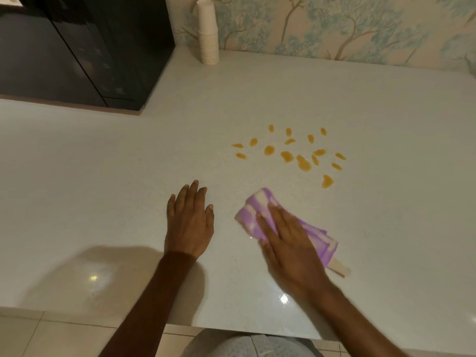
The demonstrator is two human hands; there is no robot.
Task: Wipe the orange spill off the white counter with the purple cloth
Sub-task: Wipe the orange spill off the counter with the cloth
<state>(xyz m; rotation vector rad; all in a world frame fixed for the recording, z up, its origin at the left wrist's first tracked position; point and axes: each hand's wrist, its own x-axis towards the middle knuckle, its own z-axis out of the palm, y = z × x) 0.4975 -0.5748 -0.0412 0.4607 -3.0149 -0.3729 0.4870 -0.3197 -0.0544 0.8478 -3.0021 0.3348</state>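
Observation:
Several orange drops of the spill (291, 153) lie scattered on the white counter (103, 163), in the middle right of the head view. Just in front of them lies the folded purple and white cloth (253, 208). My right hand (288, 243) rests flat on top of the cloth, fingers stretched toward the spill, pressing it to the counter. My left hand (189, 220) lies flat on the bare counter to the left of the cloth, palm down, fingers apart, holding nothing. The cloth's front edge stops a short way from the nearest drop.
A black appliance (77, 47) stands at the back left. A stack of paper cups (207, 32) stands against the patterned wall (347, 27). The counter's front edge (231, 328) runs close to my body, with tiled floor below.

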